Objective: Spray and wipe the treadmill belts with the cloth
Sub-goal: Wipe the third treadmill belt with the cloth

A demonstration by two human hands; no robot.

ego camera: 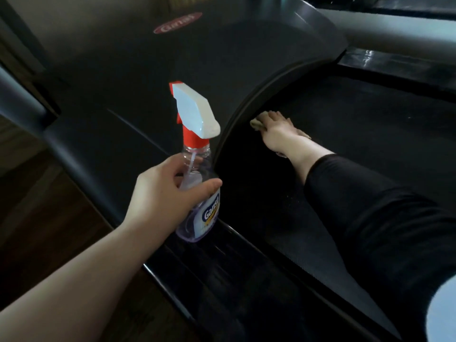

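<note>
Head view: left hand grips a spray bottle on the treadmill rail; right hand, fingers flat, presses a cloth to the belt; wood floor left.

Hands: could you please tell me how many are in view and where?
2. The left hand grips the spray bottle by the side rail; the right hand presses the cloth on the belt, beside the curved hood. None seems hidden.

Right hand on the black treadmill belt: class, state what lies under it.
A crumpled beige cloth lies under the right hand, edges showing past the fingertips and near the wrist, on the black textured treadmill belt. The hand covers the cloth's middle and the belt beneath.
</note>
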